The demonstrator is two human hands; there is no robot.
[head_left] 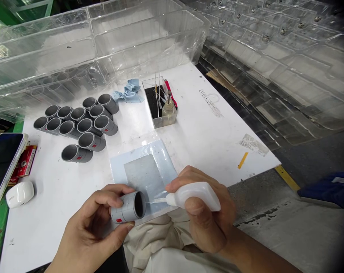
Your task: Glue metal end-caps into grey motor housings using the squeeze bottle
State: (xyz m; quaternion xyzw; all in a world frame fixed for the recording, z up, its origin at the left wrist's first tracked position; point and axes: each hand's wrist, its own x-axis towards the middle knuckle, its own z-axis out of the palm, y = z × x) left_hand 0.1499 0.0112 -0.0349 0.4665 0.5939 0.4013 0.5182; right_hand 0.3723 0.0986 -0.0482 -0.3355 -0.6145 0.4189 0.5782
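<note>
My left hand (99,216) is closed around a grey cylinder (125,207) with a small red mark, tilted so its open end faces right. In my right hand (209,216) is a white squeeze bottle (196,195), lying nearly level with its thin nozzle pointing left. The nozzle tip is close to the cylinder's open rim; whether they touch I cannot tell. Beneath and beyond them lies a light blue sheet (116,167) with a grey square pad (145,172) on it. Several similar grey cylinders (99,142) stand grouped at the left of the white table.
Past the sheet sits a clear box (164,122) with a small glass bottle and thin tools. Beside it lies a crumpled blue cloth (130,91). Clear plastic trays (149,34) line the back. At left are a phone (7,159) and a white earbud case (20,194).
</note>
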